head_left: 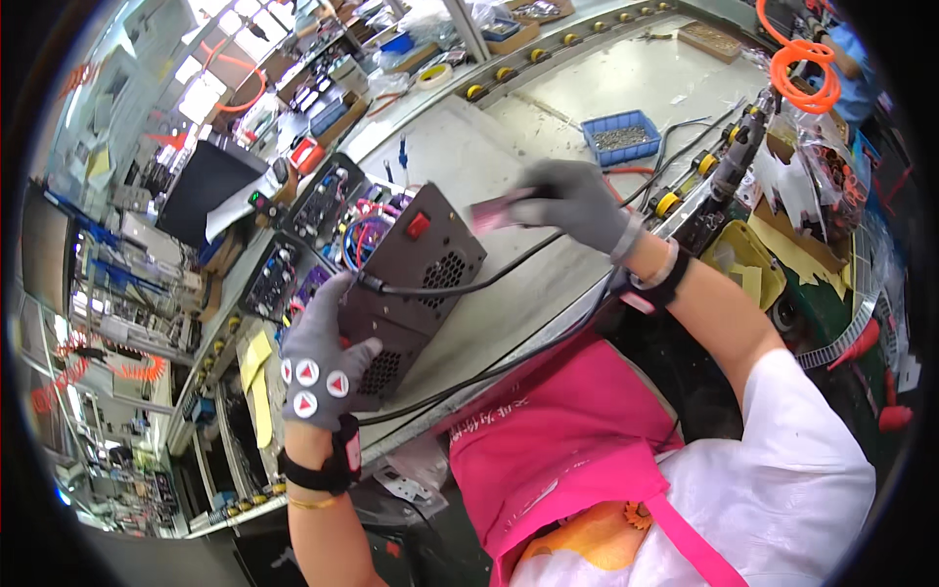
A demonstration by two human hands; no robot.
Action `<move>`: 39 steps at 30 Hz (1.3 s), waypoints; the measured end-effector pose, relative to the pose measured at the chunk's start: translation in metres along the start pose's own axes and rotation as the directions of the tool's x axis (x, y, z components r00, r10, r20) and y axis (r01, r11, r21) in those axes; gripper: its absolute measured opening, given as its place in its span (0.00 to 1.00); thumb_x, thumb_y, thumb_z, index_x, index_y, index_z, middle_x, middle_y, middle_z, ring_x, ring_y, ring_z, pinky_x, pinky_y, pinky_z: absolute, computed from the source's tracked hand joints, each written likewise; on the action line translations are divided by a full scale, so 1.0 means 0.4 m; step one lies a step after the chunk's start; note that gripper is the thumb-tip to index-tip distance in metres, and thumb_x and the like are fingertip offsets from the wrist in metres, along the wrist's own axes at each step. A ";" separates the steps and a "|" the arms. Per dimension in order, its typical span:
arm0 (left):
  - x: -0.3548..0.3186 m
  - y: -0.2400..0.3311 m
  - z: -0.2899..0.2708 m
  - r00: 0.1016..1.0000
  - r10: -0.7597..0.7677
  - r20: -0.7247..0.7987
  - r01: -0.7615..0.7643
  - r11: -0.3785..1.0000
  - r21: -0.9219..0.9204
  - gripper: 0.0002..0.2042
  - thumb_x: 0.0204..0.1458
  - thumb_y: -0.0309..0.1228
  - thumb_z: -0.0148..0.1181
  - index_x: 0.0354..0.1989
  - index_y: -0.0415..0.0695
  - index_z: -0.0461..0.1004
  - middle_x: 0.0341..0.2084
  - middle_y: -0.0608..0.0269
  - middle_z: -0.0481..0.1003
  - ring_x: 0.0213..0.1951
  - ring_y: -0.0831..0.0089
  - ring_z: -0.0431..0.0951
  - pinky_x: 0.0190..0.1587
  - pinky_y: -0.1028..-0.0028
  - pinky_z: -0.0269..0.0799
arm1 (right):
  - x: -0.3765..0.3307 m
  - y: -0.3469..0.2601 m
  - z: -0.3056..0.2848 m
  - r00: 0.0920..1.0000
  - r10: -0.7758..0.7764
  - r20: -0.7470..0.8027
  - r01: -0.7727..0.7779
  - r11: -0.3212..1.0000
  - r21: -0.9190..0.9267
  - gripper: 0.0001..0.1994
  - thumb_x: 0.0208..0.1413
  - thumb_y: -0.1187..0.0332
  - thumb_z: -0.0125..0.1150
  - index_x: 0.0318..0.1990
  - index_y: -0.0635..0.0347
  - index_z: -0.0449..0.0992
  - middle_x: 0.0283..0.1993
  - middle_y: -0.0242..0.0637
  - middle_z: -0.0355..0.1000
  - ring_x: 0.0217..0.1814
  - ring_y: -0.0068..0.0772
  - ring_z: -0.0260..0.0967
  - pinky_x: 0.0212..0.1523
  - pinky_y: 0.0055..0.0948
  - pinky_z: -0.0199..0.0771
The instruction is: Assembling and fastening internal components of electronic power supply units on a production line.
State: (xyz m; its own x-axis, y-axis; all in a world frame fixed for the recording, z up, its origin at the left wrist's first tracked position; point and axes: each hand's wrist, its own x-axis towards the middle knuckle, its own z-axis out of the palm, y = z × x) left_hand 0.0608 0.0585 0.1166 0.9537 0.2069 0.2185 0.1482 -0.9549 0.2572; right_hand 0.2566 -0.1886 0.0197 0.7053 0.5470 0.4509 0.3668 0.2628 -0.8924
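A dark metal case [391,284] stands tilted on the bench, with a red rocker switch and honeycomb vent holes in its panel. Coloured wires [364,235] show inside its open side. My left hand [321,357], in a grey glove with round stickers, grips the near left part of the case, thumb on the panel. A black cable [469,288] runs from beside those fingers toward the right. Right of the case, my gloved right hand [577,207] is closed on a small flat pinkish piece [492,214], blurred by motion and held apart from the panel.
A blue tray [622,138] of small metal parts sits beyond my right hand. More open units [323,201] with wiring stand behind the case. Roller rails [668,203] edge the bench, and a coiled orange air hose [804,76] hangs at the far right.
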 end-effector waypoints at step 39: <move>0.053 0.004 0.032 0.996 -0.016 0.084 0.001 0.984 0.178 0.19 0.35 0.32 0.70 0.37 0.41 0.71 0.30 0.53 0.76 0.35 0.55 0.77 0.39 0.63 0.72 | 0.092 0.106 0.265 0.954 -0.131 0.270 0.148 0.988 -0.041 0.09 0.47 0.70 0.65 0.37 0.62 0.78 0.30 0.35 0.76 0.32 0.19 0.72 0.38 0.22 0.73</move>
State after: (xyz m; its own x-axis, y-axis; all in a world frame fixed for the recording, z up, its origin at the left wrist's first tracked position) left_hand 0.0846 0.0587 0.1094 0.9698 0.2036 0.1343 0.1933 -0.9774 0.0859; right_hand 0.2339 -0.0732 -0.0033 0.4606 0.7021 0.5432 0.4912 0.3081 -0.8147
